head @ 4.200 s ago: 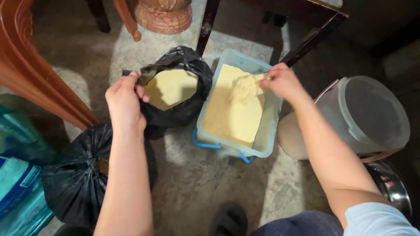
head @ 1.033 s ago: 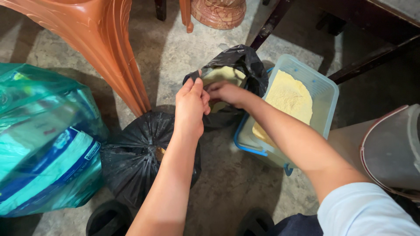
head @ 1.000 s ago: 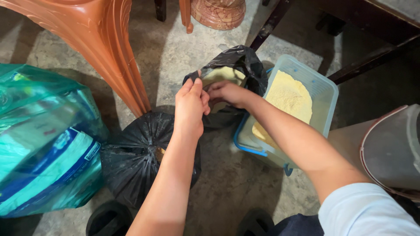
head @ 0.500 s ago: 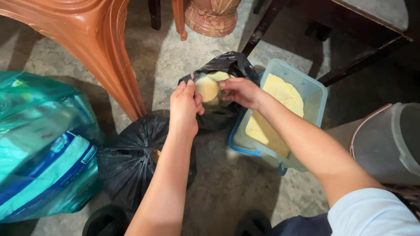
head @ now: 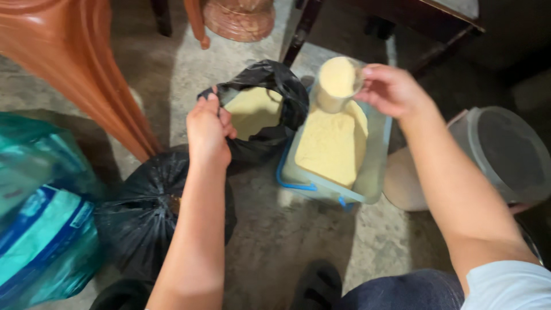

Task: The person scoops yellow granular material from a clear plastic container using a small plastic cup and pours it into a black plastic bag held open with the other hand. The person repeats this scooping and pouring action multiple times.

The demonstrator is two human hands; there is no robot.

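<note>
The right hand (head: 390, 89) is closed around a small clear cup (head: 337, 83), which is full of pale yellow powder up to the rim, and it holds the cup upright just above the far end of a clear plastic tub (head: 376, 166). The tub stands on the concrete floor (head: 287, 229), has blue handles, and already carries a layer of the same yellow powder (head: 330, 143). The left hand (head: 208, 129) is closed too; it pinches the near rim of an open black bag (head: 270, 109) and keeps its mouth wide, so the powder inside the bag is visible. This bag touches the left side of the tub. As I judge it, the step in hand is moving powder by the cup between the bag and the tub, and the cup is now over the tub. The next move, I think, calls for a slow tilt of the wrist, low over the tub, because fine powder can spill over the wall or rise as dust. Nearer to the person lies a second black bag (head: 138, 218), tied shut, with a teal sack (head: 40, 229) beside it, and a lidded translucent bucket (head: 493, 158) lies on its side at the right.
</note>
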